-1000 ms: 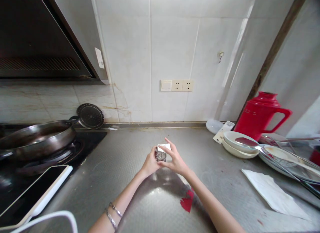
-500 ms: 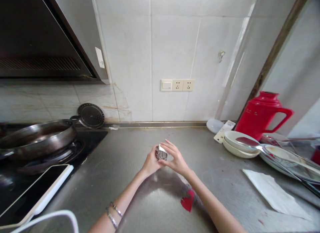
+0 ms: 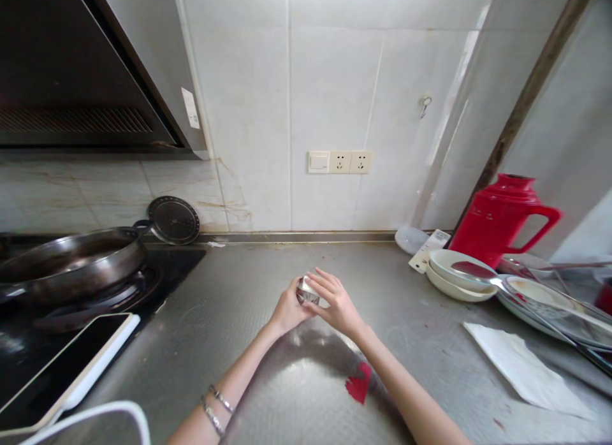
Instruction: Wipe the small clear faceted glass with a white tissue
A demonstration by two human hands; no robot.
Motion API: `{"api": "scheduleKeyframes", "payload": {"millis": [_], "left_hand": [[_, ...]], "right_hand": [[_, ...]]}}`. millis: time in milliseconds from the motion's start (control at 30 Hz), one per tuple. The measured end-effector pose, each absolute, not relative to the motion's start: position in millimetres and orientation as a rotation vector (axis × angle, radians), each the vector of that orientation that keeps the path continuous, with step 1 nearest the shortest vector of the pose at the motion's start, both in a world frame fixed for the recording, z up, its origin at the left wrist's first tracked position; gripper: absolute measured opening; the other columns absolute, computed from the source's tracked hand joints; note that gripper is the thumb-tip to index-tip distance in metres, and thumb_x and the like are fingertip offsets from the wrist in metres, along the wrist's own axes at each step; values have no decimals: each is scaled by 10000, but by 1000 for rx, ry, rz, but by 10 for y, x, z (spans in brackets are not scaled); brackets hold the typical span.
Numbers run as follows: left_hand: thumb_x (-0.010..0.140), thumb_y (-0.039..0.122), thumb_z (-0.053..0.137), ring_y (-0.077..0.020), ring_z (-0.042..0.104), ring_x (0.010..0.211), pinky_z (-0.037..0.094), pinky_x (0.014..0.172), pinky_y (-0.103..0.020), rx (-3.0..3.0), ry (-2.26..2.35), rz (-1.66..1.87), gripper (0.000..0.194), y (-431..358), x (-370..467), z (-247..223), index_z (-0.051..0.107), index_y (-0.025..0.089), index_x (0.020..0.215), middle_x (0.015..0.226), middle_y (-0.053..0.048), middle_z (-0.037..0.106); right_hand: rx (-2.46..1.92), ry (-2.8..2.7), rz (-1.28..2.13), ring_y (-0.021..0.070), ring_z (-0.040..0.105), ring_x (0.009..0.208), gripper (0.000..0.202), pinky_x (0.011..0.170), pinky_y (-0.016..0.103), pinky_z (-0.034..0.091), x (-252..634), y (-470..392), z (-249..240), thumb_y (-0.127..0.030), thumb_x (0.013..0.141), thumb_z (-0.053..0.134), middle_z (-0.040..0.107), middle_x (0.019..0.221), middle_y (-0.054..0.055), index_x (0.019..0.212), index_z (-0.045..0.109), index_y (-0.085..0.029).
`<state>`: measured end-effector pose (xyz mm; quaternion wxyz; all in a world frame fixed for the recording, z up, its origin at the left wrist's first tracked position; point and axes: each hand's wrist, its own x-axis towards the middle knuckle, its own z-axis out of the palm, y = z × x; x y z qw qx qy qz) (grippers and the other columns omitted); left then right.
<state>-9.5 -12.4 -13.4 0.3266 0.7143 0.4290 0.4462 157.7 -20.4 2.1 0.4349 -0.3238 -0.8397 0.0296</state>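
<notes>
Between my two hands, above the steel counter, is a small see-through container with a pale top and dark patches on its side. My left hand is closed around its left side. From the right, my right hand lays its fingers over the top, with the thumb at the lower front. Much of the container is hidden by my fingers, so its exact kind cannot be made out. Below my right wrist lies a torn red scrap on the counter.
On the left, a metal pan sits on the black stove beside a phone with a white cable. To the right are a red thermos jug, stacked bowls, a plate with utensils, and a white paper sheet.
My right fingers have shifted slightly left, covering more of the container's top. The hands otherwise hold nearly the same place, and everything around them stays put.
</notes>
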Motion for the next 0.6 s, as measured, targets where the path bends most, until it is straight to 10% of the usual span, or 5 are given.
{"api": "scheduleKeyframes", "payload": {"millis": [600], "left_hand": [[606, 255, 758, -172, 640, 724, 476, 627, -249, 1891, 1120, 1173, 607, -215, -21, -87, 501, 175, 1150, 927, -42, 694]], "right_hand": [[-766, -2073, 98, 288, 442, 1315, 348, 1050, 541, 351, 1547, -269, 52, -267, 921, 515, 606, 1291, 45, 1259, 594, -296]]}}
